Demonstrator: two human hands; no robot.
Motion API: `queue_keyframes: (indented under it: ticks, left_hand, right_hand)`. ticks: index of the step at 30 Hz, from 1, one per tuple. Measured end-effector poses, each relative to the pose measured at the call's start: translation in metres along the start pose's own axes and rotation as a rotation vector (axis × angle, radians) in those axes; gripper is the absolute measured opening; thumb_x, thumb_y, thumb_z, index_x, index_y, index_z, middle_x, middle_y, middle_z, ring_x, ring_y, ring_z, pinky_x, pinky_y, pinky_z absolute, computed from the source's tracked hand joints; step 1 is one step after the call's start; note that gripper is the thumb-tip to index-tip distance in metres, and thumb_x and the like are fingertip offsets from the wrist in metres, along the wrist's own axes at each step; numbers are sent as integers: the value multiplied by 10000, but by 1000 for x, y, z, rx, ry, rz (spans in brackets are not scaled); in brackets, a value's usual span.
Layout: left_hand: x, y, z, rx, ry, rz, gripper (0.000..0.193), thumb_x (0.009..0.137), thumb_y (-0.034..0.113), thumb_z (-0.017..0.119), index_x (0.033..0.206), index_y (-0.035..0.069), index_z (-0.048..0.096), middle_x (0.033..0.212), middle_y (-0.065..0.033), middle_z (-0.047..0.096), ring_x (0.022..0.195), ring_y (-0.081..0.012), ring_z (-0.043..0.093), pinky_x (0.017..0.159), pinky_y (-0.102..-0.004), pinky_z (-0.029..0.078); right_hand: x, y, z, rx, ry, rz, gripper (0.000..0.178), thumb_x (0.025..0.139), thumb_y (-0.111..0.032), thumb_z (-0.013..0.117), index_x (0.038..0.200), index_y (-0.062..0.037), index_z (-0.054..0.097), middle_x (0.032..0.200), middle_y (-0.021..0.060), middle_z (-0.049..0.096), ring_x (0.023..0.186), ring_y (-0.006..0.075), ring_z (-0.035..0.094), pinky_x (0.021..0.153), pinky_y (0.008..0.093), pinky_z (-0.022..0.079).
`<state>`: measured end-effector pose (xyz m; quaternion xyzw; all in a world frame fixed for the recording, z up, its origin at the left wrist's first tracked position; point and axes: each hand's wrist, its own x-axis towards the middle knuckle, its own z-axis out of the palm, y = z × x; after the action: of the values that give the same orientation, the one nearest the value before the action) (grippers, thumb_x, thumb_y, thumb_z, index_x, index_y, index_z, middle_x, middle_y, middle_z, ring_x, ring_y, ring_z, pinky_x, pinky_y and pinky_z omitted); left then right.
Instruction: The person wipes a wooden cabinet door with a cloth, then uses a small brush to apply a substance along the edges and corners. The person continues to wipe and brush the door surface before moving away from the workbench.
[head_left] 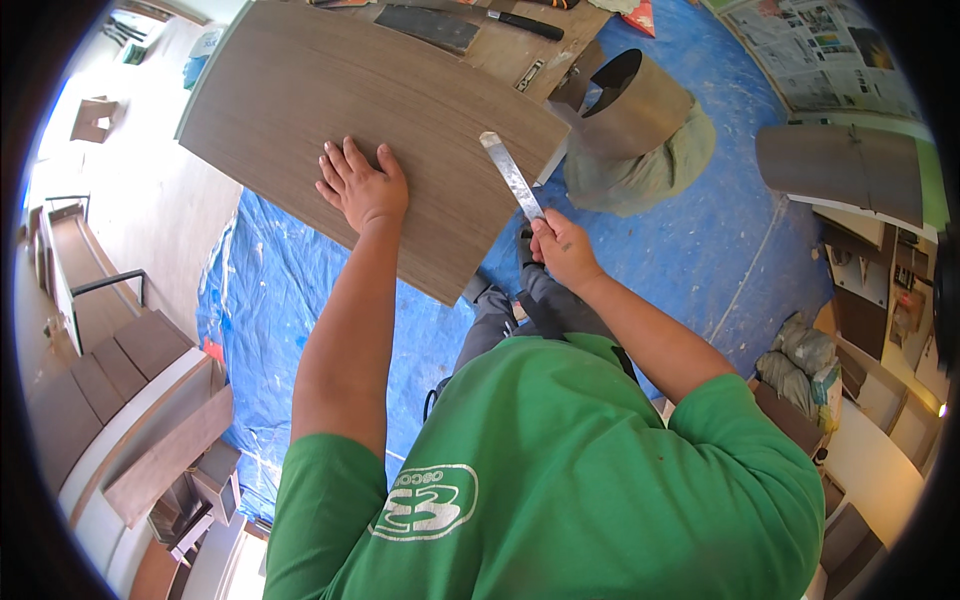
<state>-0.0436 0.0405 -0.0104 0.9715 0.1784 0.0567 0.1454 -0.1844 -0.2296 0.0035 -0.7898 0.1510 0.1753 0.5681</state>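
Near the wood panel's (370, 130) right edge, the right hand (560, 245) grips a file (510, 175) — left hand (362, 185) pressed flat, fingers spread; likely edge smoothing, needing steady strokes.

Board (400, 130): matt brown wood-grain veneer, smooth. Blade (511, 175): bare, dull grey metal. Floor sheet (700, 240): blue plastic, dusty and creased.

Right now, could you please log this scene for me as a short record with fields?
left hand: left hand pressed flat, fingers spread, on the brown wood-grain sheet
right hand: right hand gripping a flat metal blade whose tip lies on the sheet's right edge
floor cover: blue tarp
beyond the sheet: rolled laminate standing on a green cloth
far right: another rolled sheet
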Motion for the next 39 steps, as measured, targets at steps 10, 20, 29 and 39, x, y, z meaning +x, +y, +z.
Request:
queue_keyframes:
  ticks: [10, 20, 29, 39]
  left_hand:
    - [1, -4, 4, 40, -4, 4, 706, 1020, 552, 436, 1575, 122, 359, 1689, -115, 253, 1577, -296, 155, 1274, -510, 75]
    - [3, -2, 3, 30, -9, 25, 708, 1019, 555, 430, 1575, 123, 355, 1690, -136, 243, 1577, -310, 153, 1270, -527, 72]
    - [2, -2, 3, 45, -21, 15, 718, 1027, 558, 414, 1587, 118, 336, 1692, -130, 241, 1581, -295, 144, 1271, -517, 71]
    - [2, -6, 6, 33, -11, 31, 708, 1028, 548, 416, 1582, 112, 348, 1689, -141, 243, 1578, -303, 151, 1271, -528, 72]
  right_hand:
    - [12, -17, 1, -417, 83, -138, 469, 986, -457, 639, 791, -36, 569, 676, 219, 603, 649, 422, 591, 594, 497, 438]
    - [95, -22, -80, -383, 437, -145, 495, 1001, -475, 619, 826, -12, 616, 658, 189, 568, 611, 299, 538, 583, 427, 446]
    - [47, -26, -38, -285, 83, -122, 497, 1001, -501, 590, 804, -47, 630, 712, 220, 628, 686, 448, 602, 621, 510, 470]
    - [96, -22, -78, -537, 381, -192, 530, 994, -543, 569, 791, -55, 610, 756, 225, 649, 762, 463, 631, 642, 534, 478]
